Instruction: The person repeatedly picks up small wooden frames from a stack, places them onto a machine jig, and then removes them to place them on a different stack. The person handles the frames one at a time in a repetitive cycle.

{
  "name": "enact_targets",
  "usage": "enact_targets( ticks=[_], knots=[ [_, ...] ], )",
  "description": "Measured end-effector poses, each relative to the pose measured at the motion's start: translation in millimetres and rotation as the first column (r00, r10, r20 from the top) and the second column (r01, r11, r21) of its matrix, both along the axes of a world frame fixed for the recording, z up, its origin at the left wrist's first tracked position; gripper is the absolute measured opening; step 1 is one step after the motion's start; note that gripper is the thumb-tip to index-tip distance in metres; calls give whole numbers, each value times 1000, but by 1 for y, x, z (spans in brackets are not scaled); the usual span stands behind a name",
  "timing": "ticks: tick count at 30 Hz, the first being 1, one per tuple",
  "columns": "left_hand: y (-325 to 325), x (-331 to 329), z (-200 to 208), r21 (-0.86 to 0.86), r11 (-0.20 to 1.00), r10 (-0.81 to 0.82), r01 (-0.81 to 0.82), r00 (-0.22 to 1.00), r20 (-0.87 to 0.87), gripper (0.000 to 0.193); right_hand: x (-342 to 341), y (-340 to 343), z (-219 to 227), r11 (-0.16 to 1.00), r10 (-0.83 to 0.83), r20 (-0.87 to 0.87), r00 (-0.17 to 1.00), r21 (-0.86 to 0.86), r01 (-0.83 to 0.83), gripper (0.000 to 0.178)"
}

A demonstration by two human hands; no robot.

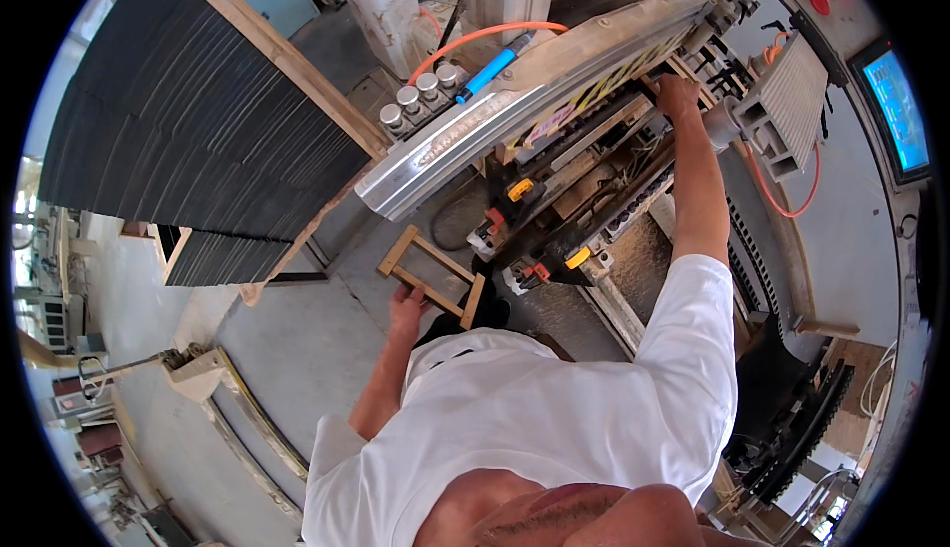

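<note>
My left hand (405, 309) is closed round the near long side of a small rectangular wooden frame (476, 299), which is tilted in front of my body at the left of the machine. My right arm stretches far forward over the woodworking machine (594, 166). At its far end, my right hand (678, 99) is closed beside light wooden strips under the machine's metal beam (445, 151). The hand's fingers are partly hidden, so what it grips cannot be made out.
Dark boards (198, 121) stand in a large stack at the left. Yellow and red clamps (522, 190) sit at the machine's near end. An orange hose (485, 32) arches over the beam. A lit screen (896, 106) is at the right, and a pallet truck (213, 374) stands at lower left.
</note>
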State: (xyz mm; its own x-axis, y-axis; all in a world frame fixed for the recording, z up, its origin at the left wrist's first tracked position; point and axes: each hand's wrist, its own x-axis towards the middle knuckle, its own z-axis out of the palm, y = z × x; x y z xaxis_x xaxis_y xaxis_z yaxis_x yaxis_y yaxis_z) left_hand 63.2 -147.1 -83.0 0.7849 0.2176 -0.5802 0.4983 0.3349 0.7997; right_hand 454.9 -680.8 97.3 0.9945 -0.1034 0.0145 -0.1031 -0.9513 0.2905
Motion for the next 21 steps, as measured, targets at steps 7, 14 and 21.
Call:
enact_targets(
  ticks=[7,14,21],
  knots=[
    [39,-13,29,236,971,-12,-23,989,144,25,-5,10,-5,999,-47,45,998,-7,47,25],
    [122,-24,154,333,872,137,-357,833,536,24,-1,-28,-14,997,41,270,962,50,-57,36],
    [307,-71,272,290,601,381,-745,586,715,31,-140,153,50,612,-165,694,700,629,-479,30]
  ],
)
